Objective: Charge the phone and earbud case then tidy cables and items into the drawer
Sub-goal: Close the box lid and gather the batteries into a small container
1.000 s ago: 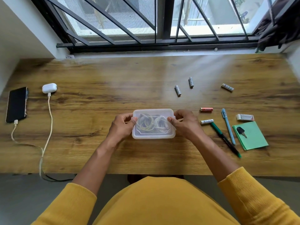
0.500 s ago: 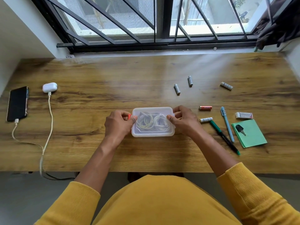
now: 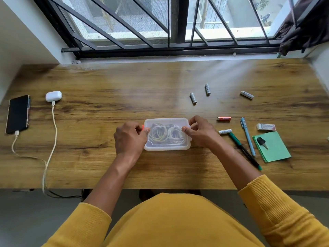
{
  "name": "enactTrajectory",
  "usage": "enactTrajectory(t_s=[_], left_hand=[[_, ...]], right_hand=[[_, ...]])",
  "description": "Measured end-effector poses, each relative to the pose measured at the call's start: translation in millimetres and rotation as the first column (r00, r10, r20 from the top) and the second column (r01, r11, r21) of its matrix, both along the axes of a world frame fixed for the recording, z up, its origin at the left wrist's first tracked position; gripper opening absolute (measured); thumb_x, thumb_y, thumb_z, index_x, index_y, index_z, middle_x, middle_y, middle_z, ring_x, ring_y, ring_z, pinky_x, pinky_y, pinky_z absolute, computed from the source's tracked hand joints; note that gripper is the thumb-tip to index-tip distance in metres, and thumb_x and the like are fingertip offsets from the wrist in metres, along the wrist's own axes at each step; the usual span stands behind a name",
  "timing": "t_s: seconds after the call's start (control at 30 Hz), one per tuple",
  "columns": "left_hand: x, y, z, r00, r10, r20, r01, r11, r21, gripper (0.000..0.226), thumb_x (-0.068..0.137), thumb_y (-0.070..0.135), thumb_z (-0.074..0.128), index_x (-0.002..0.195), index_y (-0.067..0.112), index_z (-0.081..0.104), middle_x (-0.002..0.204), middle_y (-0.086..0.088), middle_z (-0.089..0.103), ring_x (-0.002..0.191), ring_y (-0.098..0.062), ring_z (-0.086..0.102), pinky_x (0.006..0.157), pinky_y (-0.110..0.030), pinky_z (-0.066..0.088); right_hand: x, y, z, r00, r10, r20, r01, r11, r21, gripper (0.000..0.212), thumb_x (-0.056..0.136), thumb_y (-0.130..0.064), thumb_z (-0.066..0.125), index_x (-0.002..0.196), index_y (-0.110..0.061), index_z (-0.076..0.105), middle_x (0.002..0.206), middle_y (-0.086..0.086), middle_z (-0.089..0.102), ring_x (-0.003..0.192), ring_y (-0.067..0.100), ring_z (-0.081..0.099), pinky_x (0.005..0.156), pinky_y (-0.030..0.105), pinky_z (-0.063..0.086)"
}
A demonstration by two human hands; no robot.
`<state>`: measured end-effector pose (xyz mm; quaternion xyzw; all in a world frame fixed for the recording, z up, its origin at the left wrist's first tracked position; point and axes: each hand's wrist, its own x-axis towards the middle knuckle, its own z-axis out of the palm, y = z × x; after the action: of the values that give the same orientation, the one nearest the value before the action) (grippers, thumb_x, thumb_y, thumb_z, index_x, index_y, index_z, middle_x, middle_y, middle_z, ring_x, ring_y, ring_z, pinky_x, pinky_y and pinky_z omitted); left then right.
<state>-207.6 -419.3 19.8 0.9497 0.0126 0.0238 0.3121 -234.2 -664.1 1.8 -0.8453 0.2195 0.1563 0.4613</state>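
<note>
A clear plastic box (image 3: 167, 147) with a lid sits at the middle of the wooden desk (image 3: 106, 82); coiled cables show through the lid. My left hand (image 3: 130, 139) grips its left end, where a small red clip shows by my fingers. My right hand (image 3: 201, 133) pinches the lid's right end. At the far left a black phone (image 3: 17, 114) lies plugged into a white cable. Beside it a white earbud case (image 3: 53, 96) is plugged into a second white cable (image 3: 53, 132). No drawer is in view.
Several batteries lie right of the box, among them a grey battery (image 3: 193, 98) and a red battery (image 3: 224, 119). Further right are a blue pen (image 3: 247, 136), a green marker (image 3: 244, 150), an eraser (image 3: 265, 126), and a key (image 3: 262, 142) on a green notepad (image 3: 274, 152). A barred window runs behind the desk.
The box has shifted slightly away from me. My left fingers moved from the lid's corner to the red clip at its left end. My right hand stays on the right end.
</note>
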Motion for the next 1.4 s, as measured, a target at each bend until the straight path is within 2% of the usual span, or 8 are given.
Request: enactTrajectory(t_s=[0.1,0.2,0.33,0.6,0.73,0.87,1.0,1.4], left_hand=[[-3,2,-1,1.0,0.005,0.0,-0.005,0.999,-0.044,0.027,0.091,0.035,0.083,0.081,0.011,0.076,0.072,0.001,0.071,0.07,-0.024,0.069,0.071,-0.041,0.06],[-4,3,-3,1.0,0.004,0.003,-0.004,0.999,-0.045,0.026,0.092,0.038,0.081,0.085,0.013,0.077,0.074,0.003,0.072,0.071,-0.023,0.069,0.071,-0.04,0.06],[-8,2,-4,1.0,-0.027,0.011,0.027,1.0,0.006,0.023,0.096,0.037,0.077,0.092,0.015,0.075,0.082,0.002,0.072,0.075,-0.022,0.069,0.07,-0.041,0.061],[-26,5,-13,0.997,-0.08,-0.014,0.079,0.994,-0.07,0.055,0.094,0.035,0.079,0.143,0.014,0.065,0.123,-0.007,0.073,0.096,-0.019,0.072,0.083,-0.043,0.066],[-39,7,-20,0.994,-0.106,-0.017,0.103,0.984,-0.144,0.06,0.097,0.036,0.076,0.15,0.015,0.058,0.13,-0.008,0.07,0.109,-0.022,0.072,0.089,-0.047,0.065],[-48,6,-24,0.994,-0.103,-0.021,0.098,0.98,-0.176,0.066,0.097,0.042,0.074,0.154,0.016,0.053,0.136,-0.005,0.07,0.116,-0.02,0.071,0.093,-0.048,0.064],[-53,3,-24,0.99,-0.134,-0.043,0.125,0.977,-0.172,0.095,0.085,0.057,0.081,0.161,0.015,0.043,0.149,-0.006,0.063,0.133,-0.02,0.062,0.108,-0.046,0.056],[-42,1,-30,0.994,-0.096,-0.043,0.085,0.975,-0.205,0.118,0.067,0.084,0.075,0.161,0.02,0.043,0.138,-0.001,0.071,0.119,-0.016,0.071,0.1,-0.044,0.061]], right_hand=[[0,1,-4,0.995,-0.094,-0.018,0.095,0.976,0.194,0.029,0.093,-0.035,0.079,0.112,-0.021,0.062,0.103,0.006,0.072,0.09,0.022,0.074,0.077,0.046,0.065],[0,-1,-3,0.986,-0.153,-0.071,0.167,0.943,0.289,0.04,0.091,-0.03,0.083,0.119,-0.014,0.06,0.108,0.015,0.07,0.09,0.028,0.075,0.066,0.04,0.065],[-5,-3,-7,0.965,-0.263,0.001,0.256,0.94,0.226,0.062,0.058,-0.048,0.097,0.107,-0.023,0.068,0.105,0.011,0.071,0.093,0.031,0.076,0.072,0.053,0.066],[-35,8,-5,0.933,-0.333,0.137,0.294,0.924,0.243,0.05,0.071,-0.021,0.098,0.115,-0.018,0.073,0.099,0.006,0.075,0.093,0.024,0.076,0.073,0.044,0.067],[-54,11,-2,0.938,-0.295,0.18,0.264,0.948,0.18,0.038,0.074,-0.03,0.096,0.105,-0.028,0.074,0.093,-0.005,0.077,0.088,0.01,0.074,0.083,0.038,0.065],[-68,20,1,0.909,-0.256,0.329,0.254,0.966,0.05,0.045,0.079,-0.032,0.091,0.12,-0.018,0.076,0.09,-0.008,0.074,0.083,0.007,0.072,0.076,0.032,0.065],[-73,26,0,0.872,-0.201,0.446,0.255,0.965,-0.063,0.042,0.084,-0.029,0.088,0.122,-0.018,0.074,0.092,-0.016,0.067,0.081,0.001,0.067,0.073,0.027,0.063],[-60,26,-11,0.872,-0.113,0.476,0.242,0.945,-0.22,0.051,0.089,-0.039,0.082,0.136,-0.023,0.069,0.103,0.002,0.068,0.086,0.015,0.068,0.073,0.043,0.064]])
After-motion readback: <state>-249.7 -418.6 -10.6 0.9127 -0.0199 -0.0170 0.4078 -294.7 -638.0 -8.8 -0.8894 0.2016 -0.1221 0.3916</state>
